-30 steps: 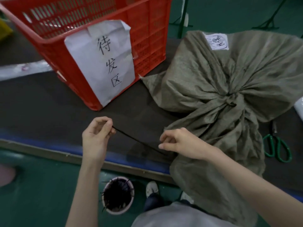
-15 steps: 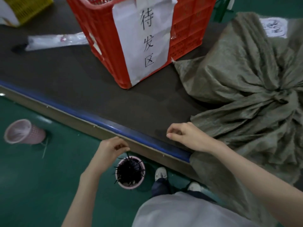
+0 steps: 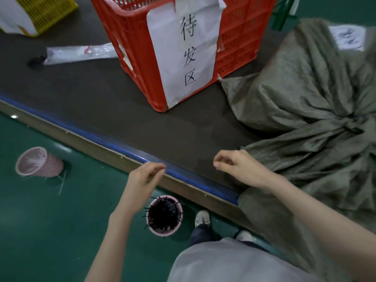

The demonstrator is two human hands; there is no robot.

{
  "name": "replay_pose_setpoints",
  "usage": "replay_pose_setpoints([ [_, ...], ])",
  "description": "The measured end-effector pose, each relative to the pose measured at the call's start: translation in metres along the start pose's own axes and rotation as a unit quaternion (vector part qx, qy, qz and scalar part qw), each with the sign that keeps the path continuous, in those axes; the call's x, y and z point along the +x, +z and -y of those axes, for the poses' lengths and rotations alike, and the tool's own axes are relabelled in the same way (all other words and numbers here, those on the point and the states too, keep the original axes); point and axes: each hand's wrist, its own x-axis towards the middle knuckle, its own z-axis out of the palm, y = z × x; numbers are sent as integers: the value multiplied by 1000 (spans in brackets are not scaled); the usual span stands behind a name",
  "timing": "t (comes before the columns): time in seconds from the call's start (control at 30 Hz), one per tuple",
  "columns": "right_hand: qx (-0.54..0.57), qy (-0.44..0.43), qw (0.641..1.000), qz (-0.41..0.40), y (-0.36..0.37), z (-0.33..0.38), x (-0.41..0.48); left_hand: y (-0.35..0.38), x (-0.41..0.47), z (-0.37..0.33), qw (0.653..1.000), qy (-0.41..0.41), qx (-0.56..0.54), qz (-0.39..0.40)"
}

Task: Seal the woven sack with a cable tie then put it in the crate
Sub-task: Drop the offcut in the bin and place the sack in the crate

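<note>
1. Sack (image 3: 305,110) lying on the right of the dark surface (image 3: 97,94), neck gathered and twisted, lower part hanging over the blue edge toward the floor.
2. Crate (image 3: 130,33) standing on the surface just left of the sack, wearing a taped white paper sign (image 3: 183,47) with handwritten characters.
3. Left hand (image 3: 142,180) hovering over the surface edge, fingers loosely curled with thumb and forefinger nearly meeting; holding nothing visible.
4. Right hand (image 3: 238,165) hanging above the surface just beside the sack, fingers curled in, gripping nothing visible.
5. Pink cup (image 3: 164,216) standing on the green floor below the left hand, bristling with black cable ties (image 3: 162,212).
6. Second pink cup (image 3: 38,162) lying tipped over on the floor, well to the left.
7. Yellow basket (image 3: 46,11) and a clear plastic sleeve (image 3: 81,53) resting at the far left of the surface.
</note>
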Motion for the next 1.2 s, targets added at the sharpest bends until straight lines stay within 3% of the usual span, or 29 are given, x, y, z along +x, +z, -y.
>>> replay_pose_setpoints([
  [0.33,43,6,993,-113,-35,-7,-32,24,52,-100,991,68,-106,56],
  [0.63,77,15,950,-303,-93,-26,-93,74,92,-183,969,172,-146,102],
  [0.97,95,52,874,-473,-136,-63,-141,136,128,-248,949,272,-141,72],
  [1.2,136,94,749,-642,-158,-96,-153,165,170,-248,971,230,-43,-44],
])
